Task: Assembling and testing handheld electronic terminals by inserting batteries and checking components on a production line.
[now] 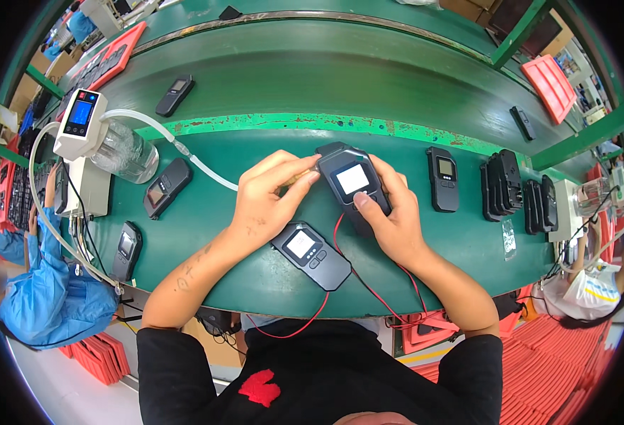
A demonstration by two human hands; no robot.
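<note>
My right hand (398, 212) grips a black handheld meter (340, 157) with a lit white screen, its thumb on a button below the screen. My left hand (262, 195) is closed in a pinch at the meter's upper left edge, on the end of a clear hose (209, 170). A yellowish tip shows between those fingers. Below lies a second black meter (330, 271), its screen also lit. Red wires (383, 301) run from near both meters over the table's front edge.
At the left, the hose joins a glass jar (129, 152) beside a white unit with a blue display (82, 113). Several black meters (443, 180) lie or stand in stacks on the green table (255, 280). A person in blue (57, 297) sits at far left.
</note>
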